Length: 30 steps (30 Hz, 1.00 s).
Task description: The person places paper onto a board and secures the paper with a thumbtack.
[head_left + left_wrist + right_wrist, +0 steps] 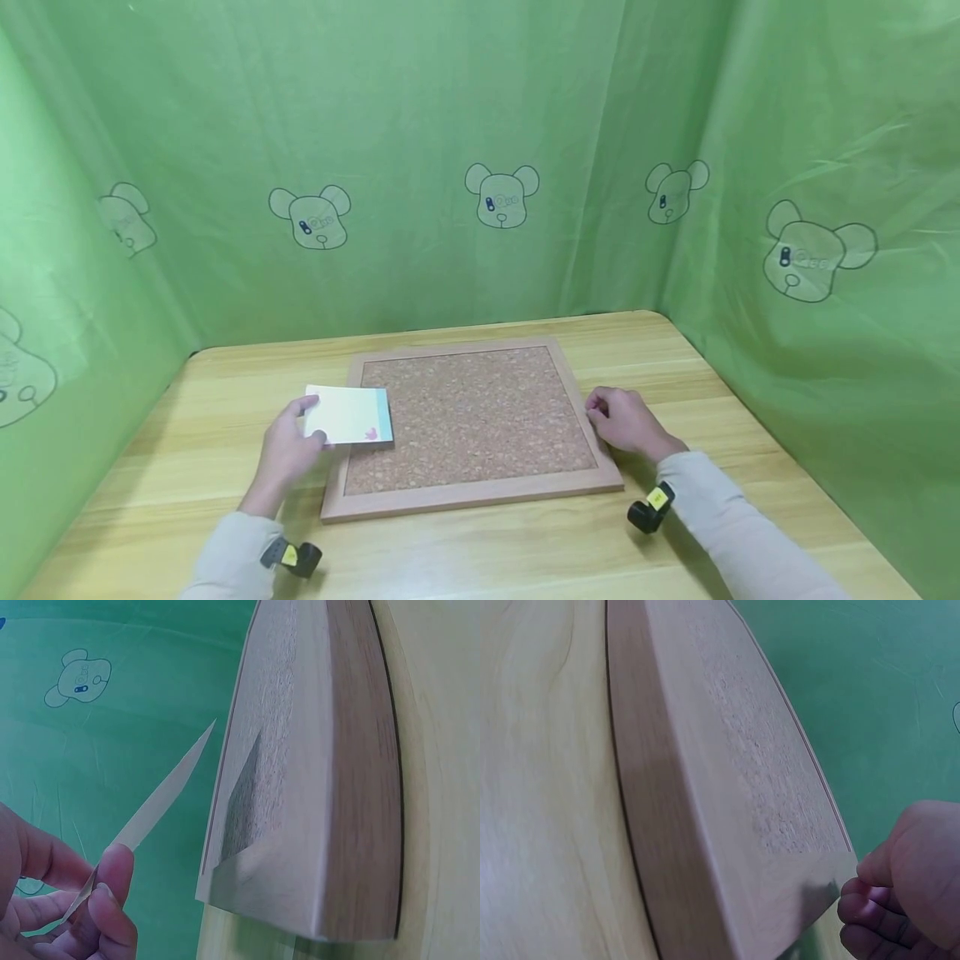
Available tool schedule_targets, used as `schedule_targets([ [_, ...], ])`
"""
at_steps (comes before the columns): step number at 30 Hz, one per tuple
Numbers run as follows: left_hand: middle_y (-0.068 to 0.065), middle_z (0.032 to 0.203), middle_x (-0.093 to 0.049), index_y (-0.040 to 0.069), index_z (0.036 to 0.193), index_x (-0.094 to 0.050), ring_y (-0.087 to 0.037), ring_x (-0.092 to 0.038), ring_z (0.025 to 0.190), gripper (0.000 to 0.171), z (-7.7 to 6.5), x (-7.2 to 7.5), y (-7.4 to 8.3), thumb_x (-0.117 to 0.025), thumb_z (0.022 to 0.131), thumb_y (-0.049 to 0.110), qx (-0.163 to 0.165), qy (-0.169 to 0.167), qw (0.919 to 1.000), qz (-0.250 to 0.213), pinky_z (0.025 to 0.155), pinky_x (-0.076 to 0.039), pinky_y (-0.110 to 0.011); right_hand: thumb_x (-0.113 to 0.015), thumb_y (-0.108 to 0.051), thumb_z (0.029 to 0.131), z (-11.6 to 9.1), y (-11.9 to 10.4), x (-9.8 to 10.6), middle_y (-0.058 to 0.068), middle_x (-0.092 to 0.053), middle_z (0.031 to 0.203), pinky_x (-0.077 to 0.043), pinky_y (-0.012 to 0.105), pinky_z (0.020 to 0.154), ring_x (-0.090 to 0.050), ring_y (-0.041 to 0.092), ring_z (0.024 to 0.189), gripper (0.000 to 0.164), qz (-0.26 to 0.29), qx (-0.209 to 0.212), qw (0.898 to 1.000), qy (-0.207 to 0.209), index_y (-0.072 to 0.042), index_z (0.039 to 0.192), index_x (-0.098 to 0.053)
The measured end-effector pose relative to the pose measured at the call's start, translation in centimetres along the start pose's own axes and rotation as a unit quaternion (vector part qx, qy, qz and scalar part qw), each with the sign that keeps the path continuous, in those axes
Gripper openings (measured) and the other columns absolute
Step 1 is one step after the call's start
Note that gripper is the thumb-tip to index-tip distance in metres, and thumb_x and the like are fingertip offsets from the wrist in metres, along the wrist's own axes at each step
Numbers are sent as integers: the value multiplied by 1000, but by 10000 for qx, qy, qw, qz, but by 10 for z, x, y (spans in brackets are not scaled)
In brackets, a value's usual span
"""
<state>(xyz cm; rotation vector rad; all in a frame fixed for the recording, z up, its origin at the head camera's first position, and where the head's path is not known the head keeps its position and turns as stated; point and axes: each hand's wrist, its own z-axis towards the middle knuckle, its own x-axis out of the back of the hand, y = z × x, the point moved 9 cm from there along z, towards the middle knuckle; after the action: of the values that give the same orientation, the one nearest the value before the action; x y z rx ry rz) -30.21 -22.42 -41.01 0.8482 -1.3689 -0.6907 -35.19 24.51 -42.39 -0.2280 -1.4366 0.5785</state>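
Observation:
My left hand [288, 446] pinches a cream paper note [347, 414] at its left edge, between thumb and fingers. The note has a blue band on its right side and a small pink print near the bottom. It hangs tilted above the left side of a wood-framed corkboard [480, 417], apart from it in the left wrist view [161, 799] and casting a shadow there. Beside the board's right edge is my right hand [626, 421], with fingers curled and thumb meeting forefinger. A small reddish spot shows at that pinch in the right wrist view; I cannot tell its kind.
The corkboard lies flat on a light wooden table [465, 558]. Green curtains [405, 108] printed with bear heads enclose the back and sides. Each wrist wears a black strapped camera [648, 508].

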Motion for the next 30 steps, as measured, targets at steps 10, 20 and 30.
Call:
schedule_targets([
  [10, -30, 145, -31, -1, 145, -35, -14, -48, 51, 65, 1, -4, 0, -52, 83, -4, -91, 23, 9999, 46, 40, -38, -22, -60, -5, 90, 1, -2, -1, 1, -59, 74, -48, 31, 59, -53, 16, 67, 5, 14, 33, 10000, 0, -5, 91, -65],
  [20, -31, 145, -32, -3, 144, -35, -13, -45, 50, 64, 1, -6, 4, -53, 83, -4, -167, 36, 9998, 100, 40, -39, -23, -61, -5, 90, 2, -5, -1, 0, -59, 75, -48, 31, 61, -54, 15, 67, 5, 39, 79, 10000, 43, -4, 91, -65],
  [30, -31, 145, -32, -2, 144, -36, -13, -44, 50, 64, 2, -12, 5, -53, 83, -5, -133, 9, 9999, 50, 40, -40, -22, -61, -4, 89, 2, -10, -2, -1, -58, 72, -47, 30, 60, -52, 15, 65, 4, 149, 152, 9998, 46, -4, 88, -65],
])
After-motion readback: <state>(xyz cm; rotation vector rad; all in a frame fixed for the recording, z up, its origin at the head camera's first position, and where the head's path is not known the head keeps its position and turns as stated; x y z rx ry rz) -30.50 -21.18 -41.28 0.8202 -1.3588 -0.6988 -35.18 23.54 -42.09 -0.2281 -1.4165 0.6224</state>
